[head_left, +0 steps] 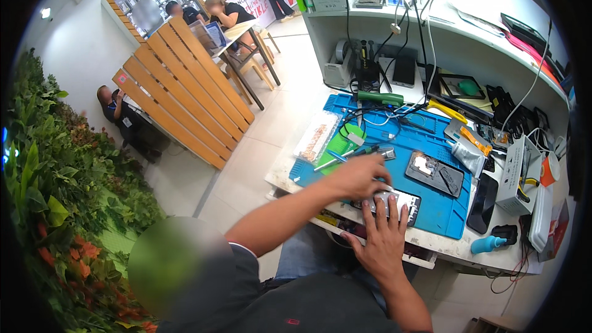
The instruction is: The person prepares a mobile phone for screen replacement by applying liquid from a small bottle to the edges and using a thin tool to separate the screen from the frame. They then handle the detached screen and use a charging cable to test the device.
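My right hand (383,237) lies with its fingers stretched out over a phone (409,205) near the front edge of a blue work mat (394,154). Light, silvery parts show on that phone, and its rim is dark; my fingers cover much of it. At the phone's far left end, my left hand (361,177) is closed, fingertips bent down; what they pinch, if anything, is hidden. To the right lies a second, dark phone (435,174) with a pale patch at one end. Slim tools (346,158) and a small metal piece (386,153) lie just beyond my left hand.
A green-handled tool (380,98) and cables lie at the mat's far side. Right of the mat are a black phone (483,203), a white box (517,172) and a blue bottle (487,245). Shelves (431,21) rise behind. People sit beyond a slatted wooden partition (185,86).
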Demonstrator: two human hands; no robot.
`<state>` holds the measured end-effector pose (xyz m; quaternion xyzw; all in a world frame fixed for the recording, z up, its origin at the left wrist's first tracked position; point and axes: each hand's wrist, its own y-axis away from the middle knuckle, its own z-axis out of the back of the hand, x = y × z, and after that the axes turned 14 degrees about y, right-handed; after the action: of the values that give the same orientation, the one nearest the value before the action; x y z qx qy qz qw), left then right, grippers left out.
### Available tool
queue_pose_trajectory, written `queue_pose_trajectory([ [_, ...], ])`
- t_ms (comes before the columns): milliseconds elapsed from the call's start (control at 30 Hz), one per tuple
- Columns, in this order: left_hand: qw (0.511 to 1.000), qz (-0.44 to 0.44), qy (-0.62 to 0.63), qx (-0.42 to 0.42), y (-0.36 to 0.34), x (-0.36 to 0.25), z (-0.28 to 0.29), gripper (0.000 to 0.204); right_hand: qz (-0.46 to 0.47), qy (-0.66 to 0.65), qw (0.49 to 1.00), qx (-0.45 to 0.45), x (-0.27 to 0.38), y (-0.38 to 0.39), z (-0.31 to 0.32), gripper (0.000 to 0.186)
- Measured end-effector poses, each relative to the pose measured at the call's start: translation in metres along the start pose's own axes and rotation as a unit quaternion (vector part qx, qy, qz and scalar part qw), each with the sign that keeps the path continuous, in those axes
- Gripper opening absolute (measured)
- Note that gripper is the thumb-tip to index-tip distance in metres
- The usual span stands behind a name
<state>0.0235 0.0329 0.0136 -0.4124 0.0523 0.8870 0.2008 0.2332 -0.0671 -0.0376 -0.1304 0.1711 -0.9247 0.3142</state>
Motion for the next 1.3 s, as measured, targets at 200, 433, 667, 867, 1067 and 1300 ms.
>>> queue_pose_trajectory([
  [200,0.998,0.045,-0.033,-0.015,0.011,0.011,0.024,0.014,-0.004,-0.013,1.0,-0.003,-0.006,0.003,-0.001,0.087],
  [433,1.0,0.009,0.019,-0.007,-0.017,-0.014,-0.015,0.017,0.003,-0.011,1.0,0.002,-0.007,0.005,-0.009,0.089],
  [667,0.985,0.141,-0.093,-0.023,0.02,-0.009,0.045,0.014,0.0,-0.013,1.0,-0.026,-0.008,0.008,-0.01,0.087],
  [867,0.997,0.075,-0.016,0.001,-0.001,-0.012,0.022,0.016,0.002,-0.009,0.999,-0.037,-0.009,0.008,-0.01,0.086],
  [1067,0.999,0.039,0.022,0.022,-0.041,-0.035,-0.034,0.017,0.001,0.001,1.0,-0.023,-0.007,0.004,-0.007,0.088],
  [1300,0.985,0.162,-0.065,0.003,0.002,-0.011,0.038,0.019,0.002,-0.015,0.999,-0.031,-0.012,0.009,-0.012,0.09],
])
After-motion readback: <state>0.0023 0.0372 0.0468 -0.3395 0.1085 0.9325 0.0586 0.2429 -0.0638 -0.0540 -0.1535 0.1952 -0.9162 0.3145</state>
